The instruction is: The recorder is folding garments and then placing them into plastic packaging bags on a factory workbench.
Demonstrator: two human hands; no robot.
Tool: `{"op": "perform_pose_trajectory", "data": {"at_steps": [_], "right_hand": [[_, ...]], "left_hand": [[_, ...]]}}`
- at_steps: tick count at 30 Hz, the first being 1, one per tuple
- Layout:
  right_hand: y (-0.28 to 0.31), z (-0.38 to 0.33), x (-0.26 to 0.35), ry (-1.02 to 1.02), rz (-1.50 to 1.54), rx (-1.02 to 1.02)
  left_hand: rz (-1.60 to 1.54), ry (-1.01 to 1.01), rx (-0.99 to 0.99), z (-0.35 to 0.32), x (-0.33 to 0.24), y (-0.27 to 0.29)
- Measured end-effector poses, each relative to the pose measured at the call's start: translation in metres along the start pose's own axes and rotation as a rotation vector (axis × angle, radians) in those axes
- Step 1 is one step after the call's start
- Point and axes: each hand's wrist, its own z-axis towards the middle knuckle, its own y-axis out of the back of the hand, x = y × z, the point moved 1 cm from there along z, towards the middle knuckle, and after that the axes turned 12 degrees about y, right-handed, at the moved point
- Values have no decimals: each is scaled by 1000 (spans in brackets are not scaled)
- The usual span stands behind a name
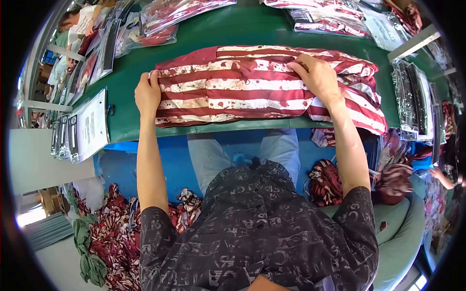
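Observation:
A red-and-white striped garment (233,87) with dark red splatter marks lies on the green table in front of me. Its left part is folded fairly flat, while the right end is bunched and wrinkled; which kind of garment it is, I cannot tell. At its left edge my left hand (147,93) is closed, pinching the cloth at the upper left corner. My right hand (318,77) rests over the right half, thumb and fingers closed on the fabric near its far side. Some of the right fingertips are hidden by the hand.
Clear plastic bags (179,17) with packed garments line the table's far edge. Flat packages and a paper sheet (91,123) sit at the left end, more dark packages (412,99) at the right. Heaps of similar cloth (116,233) lie below on the left. Other people work nearby.

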Motion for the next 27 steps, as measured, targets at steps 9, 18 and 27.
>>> {"op": "perform_pose_trajectory", "data": {"at_steps": [9,18,27], "right_hand": [[-48,-4,-28,8,-102,-194],[-45,-12,-18,-107,-167,-243],[46,-77,-2,-15,-655,-750]], "left_hand": [[84,-142,-80,-20,16,-24],[159,-259,-288,-34,13,-14],[-253,-920,300,-160,-199,-42]]}}
